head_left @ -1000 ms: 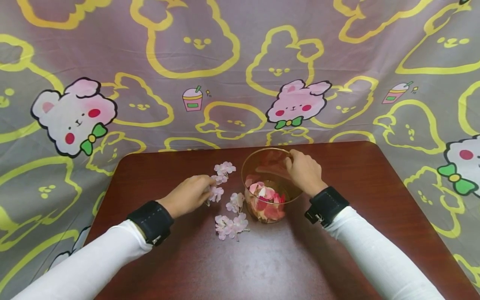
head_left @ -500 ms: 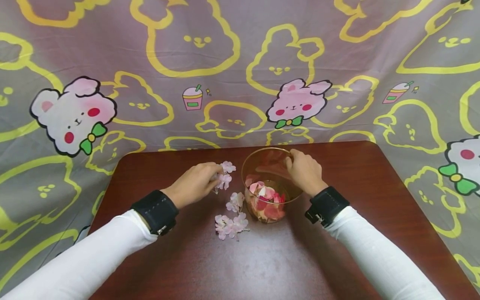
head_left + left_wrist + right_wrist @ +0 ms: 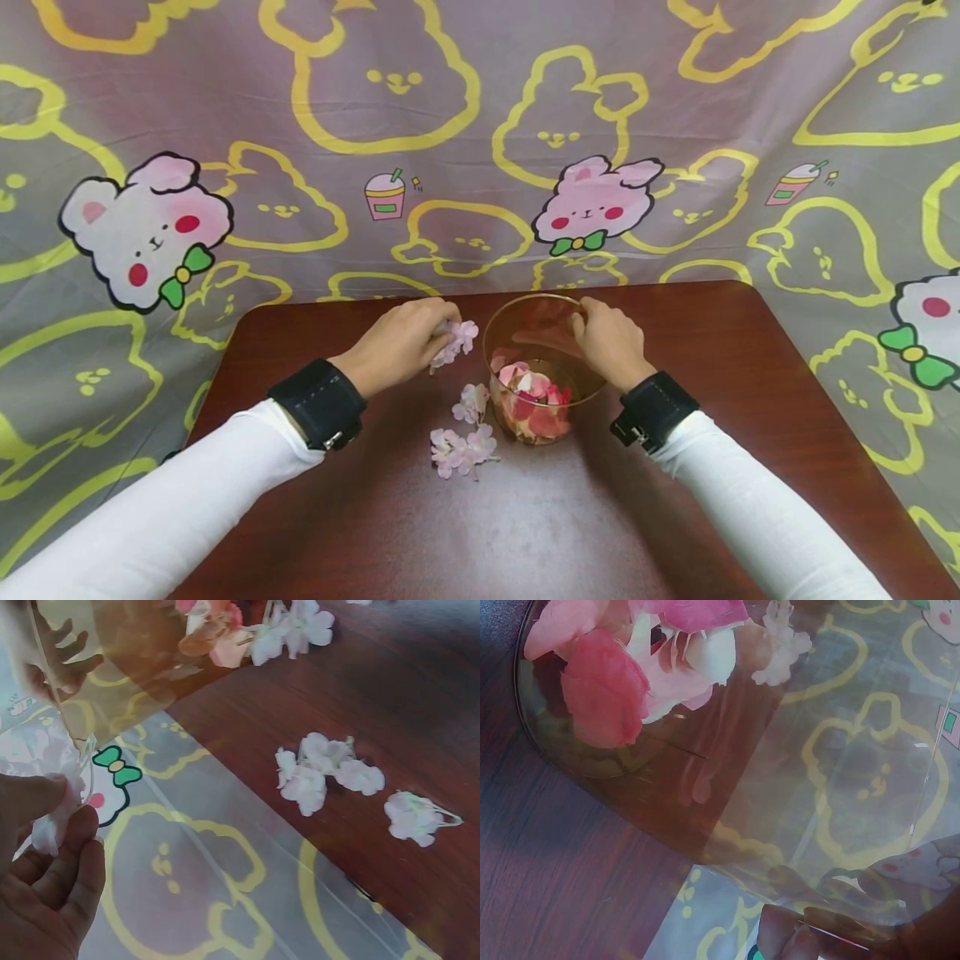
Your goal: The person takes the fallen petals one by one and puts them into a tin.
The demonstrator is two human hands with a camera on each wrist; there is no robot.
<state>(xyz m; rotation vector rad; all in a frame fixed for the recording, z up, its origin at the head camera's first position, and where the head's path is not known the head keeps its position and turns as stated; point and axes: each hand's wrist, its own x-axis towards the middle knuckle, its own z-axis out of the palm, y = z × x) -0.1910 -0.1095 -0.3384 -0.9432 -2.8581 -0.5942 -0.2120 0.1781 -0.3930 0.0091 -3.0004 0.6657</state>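
My left hand (image 3: pixel 403 343) pinches a pale pink blossom sprig (image 3: pixel 51 769) between thumb and fingers, just left of a clear amber glass vase (image 3: pixel 495 379). More of the pink blossom (image 3: pixel 463 335) shows past the fingertips in the head view. On the vase's far right rim, my right hand (image 3: pixel 613 342) grips the glass with curled fingers. Red, pink and white petals (image 3: pixel 534 393) lie in the bottom of the vase. They fill the upper left of the right wrist view as well, where pink petals (image 3: pixel 604 686) show through the glass.
Pale blossom sprigs rest on the dark red-brown table (image 3: pixel 360 517) left of the vase: one sprig (image 3: pixel 471 403) close to its side, and a larger cluster (image 3: pixel 461 452) nearer me. Behind the table hangs a grey cartoon-print cloth (image 3: pixel 450 167).
My left hand has moved away from me and slightly right, up the row of blossoms, and now holds a sprig near the vase's rim. My right hand and the vase stay put.
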